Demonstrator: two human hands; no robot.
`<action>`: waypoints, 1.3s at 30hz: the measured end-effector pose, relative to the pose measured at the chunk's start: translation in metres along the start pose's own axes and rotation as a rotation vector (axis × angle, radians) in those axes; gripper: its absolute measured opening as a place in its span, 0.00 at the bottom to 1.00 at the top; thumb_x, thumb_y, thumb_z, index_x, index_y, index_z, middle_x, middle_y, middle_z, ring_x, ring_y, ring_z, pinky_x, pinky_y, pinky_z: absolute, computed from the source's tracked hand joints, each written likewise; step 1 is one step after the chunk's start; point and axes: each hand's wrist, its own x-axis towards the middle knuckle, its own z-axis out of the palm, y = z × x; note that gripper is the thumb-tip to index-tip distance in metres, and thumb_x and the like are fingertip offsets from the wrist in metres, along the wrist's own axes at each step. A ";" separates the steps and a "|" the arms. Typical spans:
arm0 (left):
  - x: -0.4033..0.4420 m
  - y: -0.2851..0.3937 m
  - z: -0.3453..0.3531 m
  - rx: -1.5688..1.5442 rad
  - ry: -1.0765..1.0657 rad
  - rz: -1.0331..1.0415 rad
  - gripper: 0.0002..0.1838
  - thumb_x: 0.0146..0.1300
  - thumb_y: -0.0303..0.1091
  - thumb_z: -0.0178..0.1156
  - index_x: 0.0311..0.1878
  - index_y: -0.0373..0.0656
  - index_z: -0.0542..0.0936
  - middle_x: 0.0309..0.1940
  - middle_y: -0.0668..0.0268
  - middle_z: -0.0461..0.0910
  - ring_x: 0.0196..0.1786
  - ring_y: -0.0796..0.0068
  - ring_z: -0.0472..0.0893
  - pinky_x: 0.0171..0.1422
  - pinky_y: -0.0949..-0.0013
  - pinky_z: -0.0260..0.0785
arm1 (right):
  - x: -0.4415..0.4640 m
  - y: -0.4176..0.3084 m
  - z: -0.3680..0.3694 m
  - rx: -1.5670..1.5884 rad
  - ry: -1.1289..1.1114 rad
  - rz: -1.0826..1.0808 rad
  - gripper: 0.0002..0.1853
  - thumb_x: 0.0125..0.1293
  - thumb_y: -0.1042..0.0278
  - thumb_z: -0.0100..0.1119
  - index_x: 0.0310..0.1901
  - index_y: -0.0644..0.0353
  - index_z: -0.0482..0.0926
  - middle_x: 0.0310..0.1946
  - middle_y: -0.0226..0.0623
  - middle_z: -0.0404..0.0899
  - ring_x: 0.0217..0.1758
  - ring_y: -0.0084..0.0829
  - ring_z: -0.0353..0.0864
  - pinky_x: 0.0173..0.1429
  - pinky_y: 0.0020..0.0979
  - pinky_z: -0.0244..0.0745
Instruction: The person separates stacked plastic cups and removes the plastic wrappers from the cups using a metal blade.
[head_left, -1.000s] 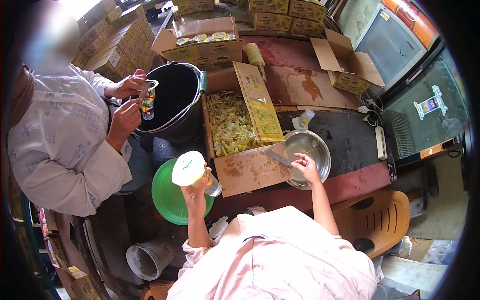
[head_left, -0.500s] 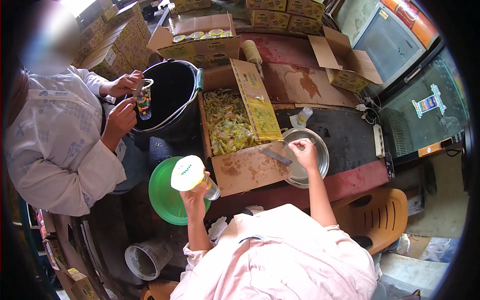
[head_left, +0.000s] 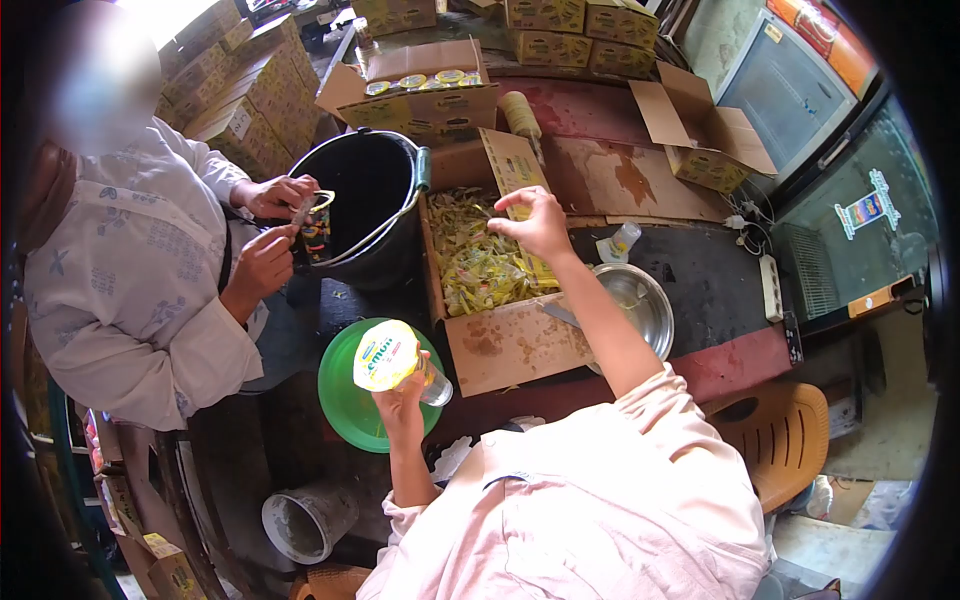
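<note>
Cup: clear-bodied; held by the left hand over the near right part of the green basin; a round printed cover, white and yellow with green and red lettering, spans its upper end.
Left hand: fingers closed around the cup, below the cover.
Right hand: raised over the open carton; thumb and index finger bent toward each other beside a thin, small piece; whether they grip it cannot be told.
Carton: filled with crumpled yellow scraps; its near flap lies flat, stained brown; a flat metal strip rests on it, partly behind the right forearm.
Steel bowl: just right of the near flap, partly hidden by that forearm; a small clear cup leans just beyond it.
Co-worker: both hands at a printed cup by the rim of the black bucket; fingers bent close together near its top; the exact grip is too small to tell.
Far side: a box holds a row of round-lidded cups; another box stands open to the right.
</note>
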 end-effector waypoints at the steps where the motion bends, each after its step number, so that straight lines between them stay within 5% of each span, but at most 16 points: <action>1: 0.001 0.000 -0.002 0.003 0.009 0.015 0.22 0.58 0.30 0.56 0.56 0.36 0.67 0.46 0.59 0.76 0.46 0.71 0.77 0.46 0.69 0.72 | 0.005 -0.002 0.007 -0.138 -0.041 0.022 0.14 0.35 0.56 0.75 0.27 0.44 0.82 0.45 0.28 0.71 0.58 0.33 0.65 0.62 0.45 0.52; 6: 0.004 0.003 -0.008 -0.029 0.067 0.005 0.21 0.58 0.30 0.55 0.55 0.36 0.68 0.45 0.59 0.77 0.45 0.71 0.77 0.46 0.69 0.71 | 0.013 -0.014 0.013 -0.392 -0.170 -0.013 0.19 0.38 0.50 0.73 0.35 0.39 0.82 0.54 0.32 0.67 0.64 0.35 0.57 0.64 0.51 0.48; 9: 0.006 0.001 -0.007 -0.015 0.063 0.001 0.22 0.58 0.30 0.56 0.56 0.36 0.67 0.45 0.58 0.77 0.45 0.70 0.77 0.47 0.69 0.71 | 0.009 -0.003 0.014 -0.498 -0.157 -0.185 0.28 0.42 0.48 0.71 0.49 0.35 0.77 0.64 0.39 0.57 0.70 0.38 0.47 0.67 0.53 0.43; 10: 0.006 0.002 -0.005 -0.011 0.065 0.005 0.23 0.58 0.30 0.56 0.56 0.36 0.66 0.45 0.58 0.77 0.46 0.70 0.77 0.47 0.69 0.71 | 0.003 -0.010 0.010 -0.589 -0.249 -0.121 0.33 0.47 0.47 0.68 0.59 0.34 0.71 0.69 0.42 0.47 0.73 0.39 0.37 0.68 0.55 0.39; 13: 0.006 0.001 -0.003 -0.006 0.021 0.005 0.24 0.58 0.30 0.56 0.57 0.36 0.65 0.47 0.58 0.76 0.46 0.69 0.77 0.48 0.68 0.71 | -0.009 -0.009 -0.005 -0.356 -0.186 -0.160 0.34 0.50 0.48 0.65 0.61 0.36 0.68 0.70 0.44 0.45 0.73 0.42 0.38 0.68 0.55 0.37; 14: 0.006 0.000 -0.004 -0.005 -0.001 0.004 0.24 0.58 0.30 0.56 0.58 0.36 0.65 0.47 0.58 0.76 0.47 0.68 0.77 0.48 0.68 0.71 | -0.016 -0.012 -0.016 -0.395 -0.133 -0.189 0.30 0.52 0.47 0.64 0.58 0.41 0.71 0.65 0.46 0.56 0.70 0.41 0.51 0.67 0.48 0.46; 19: 0.007 -0.006 -0.008 -0.031 0.009 0.000 0.24 0.58 0.28 0.56 0.58 0.38 0.65 0.48 0.57 0.76 0.47 0.68 0.77 0.48 0.68 0.71 | -0.064 0.064 -0.053 -0.105 0.067 -0.039 0.23 0.53 0.56 0.67 0.48 0.56 0.76 0.42 0.33 0.75 0.47 0.28 0.75 0.50 0.28 0.69; 23: 0.010 -0.003 -0.003 -0.046 0.013 -0.017 0.24 0.58 0.27 0.56 0.58 0.39 0.64 0.48 0.57 0.76 0.47 0.68 0.77 0.48 0.68 0.72 | -0.125 0.143 -0.060 0.446 -0.058 0.518 0.24 0.56 0.61 0.66 0.50 0.66 0.72 0.39 0.32 0.77 0.42 0.20 0.75 0.48 0.24 0.69; 26: 0.011 -0.003 0.002 -0.036 -0.007 -0.053 0.24 0.58 0.27 0.56 0.58 0.39 0.65 0.48 0.57 0.76 0.47 0.68 0.77 0.48 0.68 0.72 | -0.151 0.120 -0.072 0.465 -0.067 0.673 0.25 0.56 0.64 0.66 0.52 0.67 0.70 0.38 0.34 0.78 0.42 0.20 0.76 0.48 0.23 0.69; 39: 0.004 -0.006 0.011 0.037 -0.081 -0.026 0.18 0.53 0.21 0.63 0.49 0.38 0.74 0.41 0.65 0.78 0.40 0.80 0.77 0.43 0.76 0.70 | -0.173 0.148 -0.111 0.529 -0.254 0.564 0.17 0.56 0.73 0.62 0.49 0.65 0.76 0.36 0.31 0.79 0.41 0.18 0.76 0.46 0.20 0.70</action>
